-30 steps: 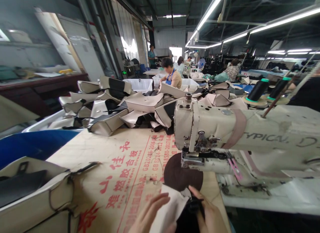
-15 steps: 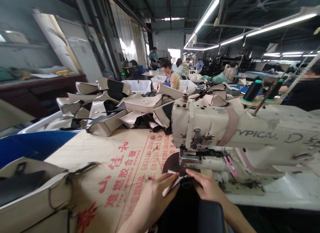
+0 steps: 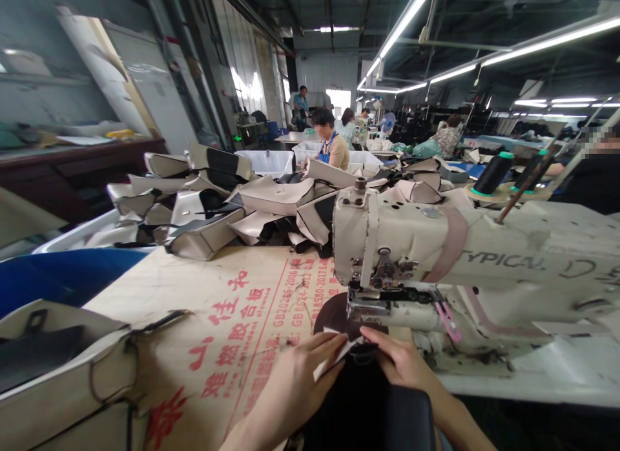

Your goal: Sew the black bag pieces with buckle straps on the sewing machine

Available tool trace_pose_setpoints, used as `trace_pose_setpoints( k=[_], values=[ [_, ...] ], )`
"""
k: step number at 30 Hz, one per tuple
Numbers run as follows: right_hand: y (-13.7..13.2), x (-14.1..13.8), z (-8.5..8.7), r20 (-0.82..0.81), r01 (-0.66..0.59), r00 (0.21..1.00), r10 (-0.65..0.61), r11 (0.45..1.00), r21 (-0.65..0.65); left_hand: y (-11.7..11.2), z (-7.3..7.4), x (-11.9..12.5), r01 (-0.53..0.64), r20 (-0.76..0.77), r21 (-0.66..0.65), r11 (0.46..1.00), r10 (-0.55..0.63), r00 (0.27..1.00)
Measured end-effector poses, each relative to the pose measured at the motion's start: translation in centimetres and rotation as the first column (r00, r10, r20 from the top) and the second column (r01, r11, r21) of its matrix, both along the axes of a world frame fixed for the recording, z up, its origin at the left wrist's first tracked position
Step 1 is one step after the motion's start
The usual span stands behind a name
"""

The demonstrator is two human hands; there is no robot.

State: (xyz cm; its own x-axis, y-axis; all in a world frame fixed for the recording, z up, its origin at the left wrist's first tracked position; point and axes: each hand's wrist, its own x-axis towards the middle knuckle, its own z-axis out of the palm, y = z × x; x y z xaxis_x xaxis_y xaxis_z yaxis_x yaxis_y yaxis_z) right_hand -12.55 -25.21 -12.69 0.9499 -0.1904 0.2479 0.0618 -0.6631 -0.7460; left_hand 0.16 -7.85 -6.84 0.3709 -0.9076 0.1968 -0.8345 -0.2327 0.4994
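Note:
A black bag piece [image 3: 361, 399] with a pale edge [image 3: 322, 368] lies in front of the sewing machine [image 3: 407, 234], close to its needle area. My left hand [image 3: 307, 367] pinches the pale edge between thumb and fingers. On the other side, my right hand [image 3: 394, 355] is closed on the black piece, its index finger stretched toward the left fingertips. Both hands nearly meet just below the presser foot, over the dark round plate [image 3: 332, 315]. Part of the piece is hidden under my hands.
A plywood board [image 3: 208, 347] with red print extends left of the machine. Beige and black bags [image 3: 276, 196] are heaped behind it, and another bag [image 3: 62, 367] stands at the near left. Black thread cones [image 3: 494, 173] top the machine. A co-worker [image 3: 334, 144] sits beyond.
The view has shifted very slightly. Both hands keep their hold on the bag piece in nearly the same place.

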Motion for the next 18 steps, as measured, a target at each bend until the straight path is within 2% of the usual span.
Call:
trace_pose_setpoints(
  k=[3,7,11,14,18],
  values=[
    [-0.3,0.2,0.6,-0.003,-0.037,0.999,0.037,0.997,-0.061,0.3,0.3,0.7,0.016,-0.072,-0.014,1.0,-0.017,0.997],
    [-0.1,0.0,1.2,0.083,-0.055,0.994,0.07,0.982,-0.18,1.0,0.2,0.5,0.071,-0.043,-0.002,0.997,-0.071,0.997],
    [0.6,-1.0,0.0,0.153,-0.148,0.968,0.198,0.947,-0.286,2.4,0.1,0.0,0.16,-0.03,0.018,0.987,-0.159,0.987],
    [1.2,-1.9,-0.3,0.136,-0.209,0.957,0.258,0.932,-0.296,3.0,0.2,-0.2,0.219,-0.088,0.046,0.975,-0.215,0.973],
    [1.7,-2.4,1.5,0.048,-0.273,0.952,0.301,0.912,-0.306,3.2,0.5,-0.2,0.278,-0.144,0.042,0.96,-0.27,0.952]
  ],
)
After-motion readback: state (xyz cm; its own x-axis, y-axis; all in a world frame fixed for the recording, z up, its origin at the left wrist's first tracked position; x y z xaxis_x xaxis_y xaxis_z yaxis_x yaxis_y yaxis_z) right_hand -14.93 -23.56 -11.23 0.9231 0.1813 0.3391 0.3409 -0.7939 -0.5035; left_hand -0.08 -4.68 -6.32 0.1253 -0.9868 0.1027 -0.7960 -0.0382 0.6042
